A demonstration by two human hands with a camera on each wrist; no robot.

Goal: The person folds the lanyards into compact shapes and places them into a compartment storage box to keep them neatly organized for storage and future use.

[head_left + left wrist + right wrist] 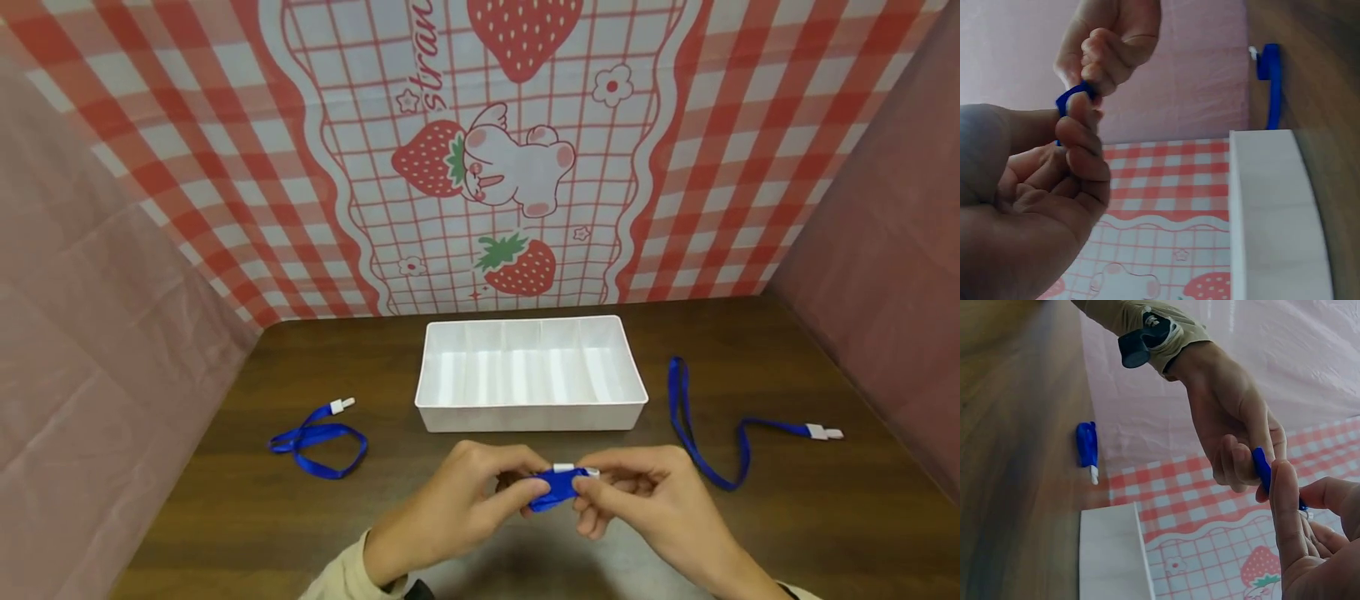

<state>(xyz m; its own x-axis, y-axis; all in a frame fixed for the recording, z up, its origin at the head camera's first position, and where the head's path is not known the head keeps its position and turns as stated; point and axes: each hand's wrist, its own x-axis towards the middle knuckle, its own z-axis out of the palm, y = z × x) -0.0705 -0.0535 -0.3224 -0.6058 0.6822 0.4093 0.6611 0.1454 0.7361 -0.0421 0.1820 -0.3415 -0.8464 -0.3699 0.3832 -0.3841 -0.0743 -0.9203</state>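
Between both hands is a blue lanyard (557, 487), folded into a short flat bundle with a white clip end at its top edge. The left hand (480, 496) pinches the bundle's left end between thumb and fingers. At the right end, the right hand (648, 496) pinches it near the white clip. In the left wrist view the folded lanyard (1067, 100) shows as a small blue strip between the fingertips. From the right wrist, a narrow edge of the lanyard (1262, 469) is visible; fingers hide most of it.
A white divided tray (531, 418) stands on the brown table (360, 533) beyond the hands. One blue lanyard (330, 432) lies looped at the left; another lanyard (742, 450) lies stretched out at the right. A checkered strawberry cloth (517, 192) hangs behind.
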